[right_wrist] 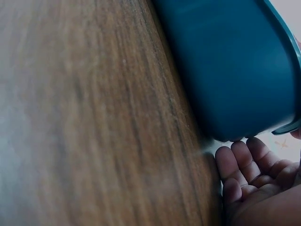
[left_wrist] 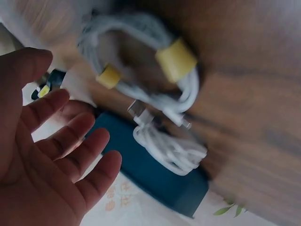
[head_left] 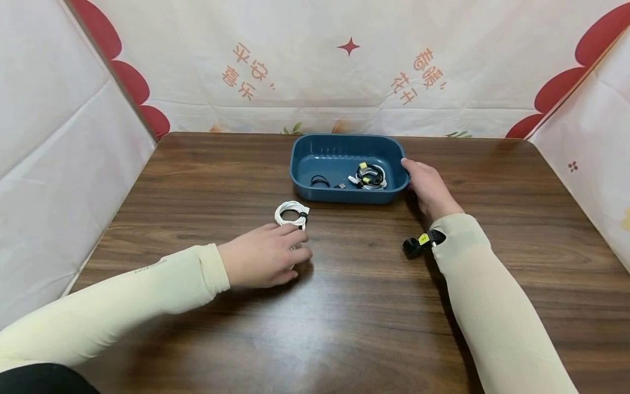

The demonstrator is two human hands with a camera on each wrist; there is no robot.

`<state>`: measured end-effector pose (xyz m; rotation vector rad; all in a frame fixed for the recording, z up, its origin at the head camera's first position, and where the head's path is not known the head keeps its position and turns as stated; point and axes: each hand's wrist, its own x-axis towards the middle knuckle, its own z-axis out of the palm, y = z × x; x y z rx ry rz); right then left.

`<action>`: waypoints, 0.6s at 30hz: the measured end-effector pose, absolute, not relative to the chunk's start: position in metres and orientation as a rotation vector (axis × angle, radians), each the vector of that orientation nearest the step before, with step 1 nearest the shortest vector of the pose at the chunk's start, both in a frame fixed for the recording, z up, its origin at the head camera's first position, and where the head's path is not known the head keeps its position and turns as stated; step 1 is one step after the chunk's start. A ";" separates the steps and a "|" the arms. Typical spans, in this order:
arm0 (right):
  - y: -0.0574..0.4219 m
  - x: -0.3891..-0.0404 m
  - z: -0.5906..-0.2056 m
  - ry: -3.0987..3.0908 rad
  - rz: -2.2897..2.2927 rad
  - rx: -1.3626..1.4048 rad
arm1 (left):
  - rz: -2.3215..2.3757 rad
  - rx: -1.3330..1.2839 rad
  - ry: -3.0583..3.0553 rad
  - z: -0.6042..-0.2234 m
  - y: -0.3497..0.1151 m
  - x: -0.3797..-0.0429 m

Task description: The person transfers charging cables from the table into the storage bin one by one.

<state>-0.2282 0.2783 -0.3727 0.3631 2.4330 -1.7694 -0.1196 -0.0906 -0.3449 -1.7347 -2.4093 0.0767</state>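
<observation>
My left hand (head_left: 269,255) hovers low over the table with loosely bent, spread fingers. Below its palm lies a coiled grey-white cable (left_wrist: 176,61) with yellow ties, mostly hidden by the hand in the head view. Just past the fingers is a coiled white charging cable (head_left: 282,208) with a black tie, its metal USB plug (left_wrist: 137,108) showing in the left wrist view. My right hand (head_left: 432,189) grips the right end of a blue plastic bin (head_left: 344,195), thumb over the rim and fingertips against the outer wall.
Inside the bin lie a bundled black-and-white cable (head_left: 371,178) with yellow ties and a thin black cable (head_left: 320,180). A black wrist device (head_left: 418,244) hangs at the right cuff. White printed cloth (head_left: 315,65) encloses the wooden table (head_left: 344,339) at the back and sides.
</observation>
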 end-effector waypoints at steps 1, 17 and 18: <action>0.278 -0.228 -0.373 2.437 -1.766 0.367 | 0.079 -1.738 -2.423 -0.347 -0.092 -0.118; 0.278 -0.230 -0.373 2.444 -1.781 0.375 | 0.161 -1.659 -2.605 -0.356 -0.099 -0.110; 0.278 -0.230 -0.373 2.445 -1.778 0.377 | 0.158 -1.662 -2.616 -0.356 -0.099 -0.110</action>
